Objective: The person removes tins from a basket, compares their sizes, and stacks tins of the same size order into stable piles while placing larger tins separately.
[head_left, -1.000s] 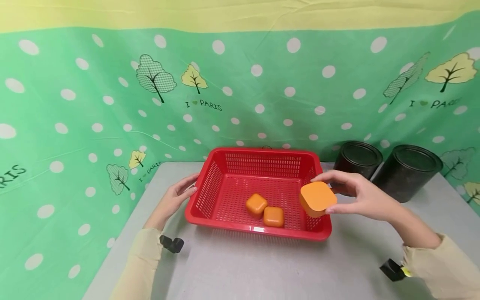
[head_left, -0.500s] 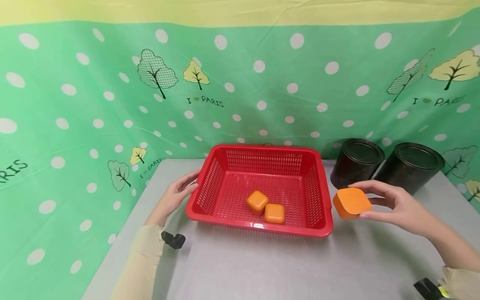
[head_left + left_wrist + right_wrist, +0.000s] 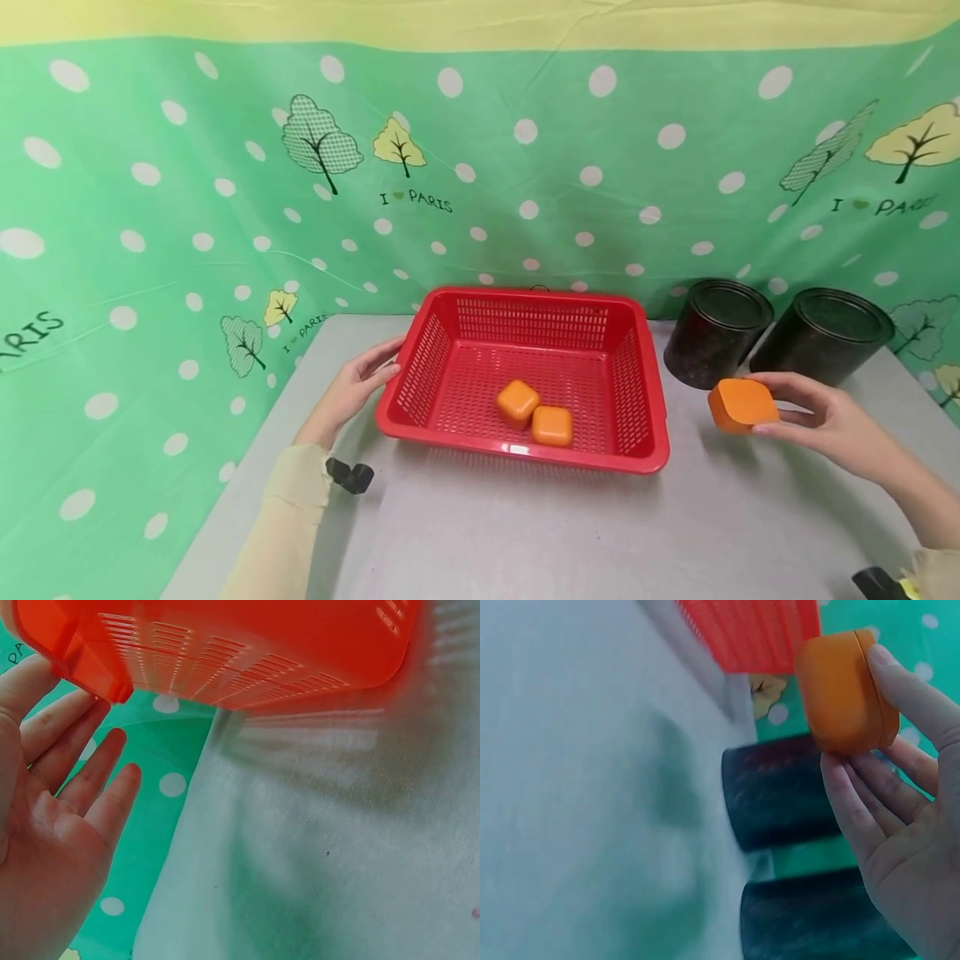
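My right hand [image 3: 821,421] pinches a small orange rounded-square box [image 3: 742,406] between thumb and fingers, above the table to the right of the red basket [image 3: 480,451]. In the right wrist view a seam runs around the orange box [image 3: 840,694] near one face. Two more orange boxes, a tilted one [image 3: 517,402] and a flatter one [image 3: 552,426], lie close together inside the basket. At the basket's left side, my left hand [image 3: 352,392] touches the rim. In the left wrist view, the fingers of the left hand [image 3: 64,772] are spread, fingertips at the basket's rim [image 3: 94,671].
Two black cans, a nearer-left one [image 3: 717,333] and a right one [image 3: 821,337], stand at the back right, behind the right hand. A green dotted cloth [image 3: 480,167] hangs behind the grey table [image 3: 510,533].
My right hand has moved right with the orange box, from over the basket's right rim to the table area beside it. The left hand stays at the basket's left rim.
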Tool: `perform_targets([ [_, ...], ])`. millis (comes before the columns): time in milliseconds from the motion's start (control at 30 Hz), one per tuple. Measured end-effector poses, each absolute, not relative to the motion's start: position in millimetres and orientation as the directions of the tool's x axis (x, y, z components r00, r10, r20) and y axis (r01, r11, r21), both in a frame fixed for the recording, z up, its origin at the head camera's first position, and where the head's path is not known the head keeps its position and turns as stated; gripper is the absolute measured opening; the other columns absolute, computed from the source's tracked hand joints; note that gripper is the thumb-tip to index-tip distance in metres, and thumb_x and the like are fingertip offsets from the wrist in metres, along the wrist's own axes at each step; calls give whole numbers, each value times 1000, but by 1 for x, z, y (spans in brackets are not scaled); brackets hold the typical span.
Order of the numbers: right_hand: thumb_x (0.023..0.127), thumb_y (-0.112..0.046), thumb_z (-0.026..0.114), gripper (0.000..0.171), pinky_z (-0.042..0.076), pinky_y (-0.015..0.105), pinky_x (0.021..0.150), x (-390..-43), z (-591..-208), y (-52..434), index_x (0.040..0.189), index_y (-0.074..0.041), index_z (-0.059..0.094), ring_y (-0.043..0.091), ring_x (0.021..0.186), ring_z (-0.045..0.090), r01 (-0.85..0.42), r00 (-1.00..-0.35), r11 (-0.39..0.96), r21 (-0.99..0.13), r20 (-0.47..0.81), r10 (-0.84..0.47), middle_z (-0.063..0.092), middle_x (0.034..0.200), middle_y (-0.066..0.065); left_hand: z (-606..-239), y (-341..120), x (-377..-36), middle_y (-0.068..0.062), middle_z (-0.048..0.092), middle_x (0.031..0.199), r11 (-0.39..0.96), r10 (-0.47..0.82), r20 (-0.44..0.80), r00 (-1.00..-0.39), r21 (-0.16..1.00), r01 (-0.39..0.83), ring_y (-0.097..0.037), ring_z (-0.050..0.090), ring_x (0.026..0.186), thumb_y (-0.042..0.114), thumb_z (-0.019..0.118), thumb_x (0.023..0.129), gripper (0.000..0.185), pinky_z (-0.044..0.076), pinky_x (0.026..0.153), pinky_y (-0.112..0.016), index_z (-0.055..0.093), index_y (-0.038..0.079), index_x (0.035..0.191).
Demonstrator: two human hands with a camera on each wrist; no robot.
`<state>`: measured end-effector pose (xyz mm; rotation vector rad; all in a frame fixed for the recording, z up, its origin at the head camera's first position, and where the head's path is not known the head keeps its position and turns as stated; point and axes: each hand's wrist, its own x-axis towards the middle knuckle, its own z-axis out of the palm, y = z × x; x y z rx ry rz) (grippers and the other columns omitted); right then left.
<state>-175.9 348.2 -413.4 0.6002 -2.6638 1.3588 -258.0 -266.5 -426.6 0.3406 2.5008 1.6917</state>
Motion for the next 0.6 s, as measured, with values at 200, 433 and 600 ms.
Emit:
perform_targets([
  [200,83,6,75,53,48,0,79,-182,-429,367,131,1,54,-22,102,55,-316,-947,564,-763,214,-240,57,116,-35,-425,-265,-258,-7,41,159,348,246,50,-968,928,137,-26,35,150,27,60,100,56,31,120,-46,42,15,152],
  [433,85,-9,78,56,45,-1,73,-184,-441,382,131,7,51,-31,99,43,-210,-977,662,-720,136,-162,47,111,-45,-424,-264,-256,-7,41,159,347,244,44,-969,929,130,-25,35,149,28,61,100,56,32,120,-46,42,15,152],
  [600,85,-18,79,63,45,1,69,-185,-447,387,135,8,49,-34,95,36,-153,-988,718,-679,81,-134,39,108,-49,-425,-265,-256,-6,41,159,348,240,39,-970,929,124,-25,34,150,28,61,100,57,32,119,-46,43,16,152],
])
